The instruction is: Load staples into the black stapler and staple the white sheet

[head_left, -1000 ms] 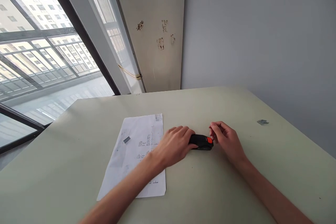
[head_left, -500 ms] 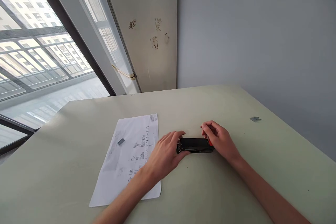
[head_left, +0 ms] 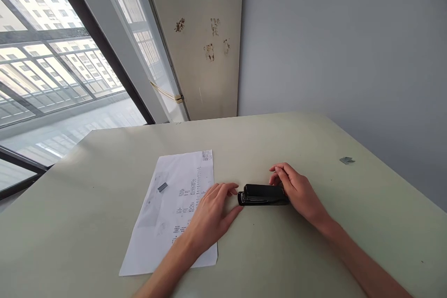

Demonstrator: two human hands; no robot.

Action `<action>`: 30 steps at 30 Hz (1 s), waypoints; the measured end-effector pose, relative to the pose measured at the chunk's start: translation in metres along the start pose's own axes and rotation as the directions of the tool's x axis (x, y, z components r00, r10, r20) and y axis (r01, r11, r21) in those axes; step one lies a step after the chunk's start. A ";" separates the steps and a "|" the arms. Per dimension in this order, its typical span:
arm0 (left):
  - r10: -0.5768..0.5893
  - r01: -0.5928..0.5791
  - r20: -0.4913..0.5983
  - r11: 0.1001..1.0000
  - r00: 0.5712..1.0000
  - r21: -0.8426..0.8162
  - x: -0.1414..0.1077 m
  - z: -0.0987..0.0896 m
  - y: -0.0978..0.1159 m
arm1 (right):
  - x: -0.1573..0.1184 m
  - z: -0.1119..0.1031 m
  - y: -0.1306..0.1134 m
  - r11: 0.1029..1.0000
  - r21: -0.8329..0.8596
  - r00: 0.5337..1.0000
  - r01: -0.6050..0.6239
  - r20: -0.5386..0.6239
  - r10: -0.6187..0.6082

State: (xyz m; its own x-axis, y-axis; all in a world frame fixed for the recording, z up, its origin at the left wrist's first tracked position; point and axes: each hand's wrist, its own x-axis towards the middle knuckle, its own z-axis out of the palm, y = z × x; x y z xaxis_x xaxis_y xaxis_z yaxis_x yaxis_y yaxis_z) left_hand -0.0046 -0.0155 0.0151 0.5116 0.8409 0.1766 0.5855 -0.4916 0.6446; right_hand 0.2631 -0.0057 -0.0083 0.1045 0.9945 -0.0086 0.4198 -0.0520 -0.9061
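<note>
While the left hand (head_left: pixel 209 209) holds its thumb and fingers spread at the 9 o'clock end of a black stapler (head_left: pixel 263 194), it pinches nothing; whether the thumb tip touches, I cannot tell. At the stapler's 3 o'clock end, the right hand (head_left: pixel 298 191) has curled fingers and hides that end, so its grip cannot be told. The stapler lies lengthwise on the pale table (head_left: pixel 314 251), between the hands.

The step in hand seems to be positioning the stapler by its ends; a firmer left hold would call for closing thumb and fingers around the near end.

Taking the stapler as the clock's centre, a printed sheet (head_left: pixel 150 242) lies at 9 o'clock, partly behind the left hand, with a small grey strip (head_left: pixel 162 187) on top. Some grey pieces (head_left: pixel 347 160) lie between 2 and 3 o'clock. Farther out are a stained panel (head_left: pixel 195 84) at 11 and a grey wall (head_left: pixel 342 42) at 1.

The sheet's printed lines are too small to read; the stapler shows no legible brand.
</note>
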 end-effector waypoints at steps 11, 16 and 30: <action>0.026 -0.024 -0.016 0.996 1.000 0.083 0.006 0.011 0.000 | -0.003 0.001 -0.006 0.999 0.047 1.000 0.008 -0.021 -0.007; 0.062 -0.053 -0.062 0.990 0.996 0.133 0.005 0.014 0.002 | -0.007 0.003 -0.012 0.993 0.066 0.996 0.093 -0.001 -0.093; 0.089 -0.082 -0.028 0.980 0.996 0.180 0.004 0.004 0.005 | -0.009 0.006 -0.012 0.971 -0.027 0.957 0.238 0.175 -0.230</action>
State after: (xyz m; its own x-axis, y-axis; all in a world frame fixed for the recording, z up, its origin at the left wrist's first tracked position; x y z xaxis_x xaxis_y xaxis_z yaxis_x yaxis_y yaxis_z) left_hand 0.0034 -0.0159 0.0160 0.5438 0.7999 0.2539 0.6452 -0.5919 0.4831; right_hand 0.2520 -0.0133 0.0007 -0.1539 0.9800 0.1265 0.4568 0.1841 -0.8703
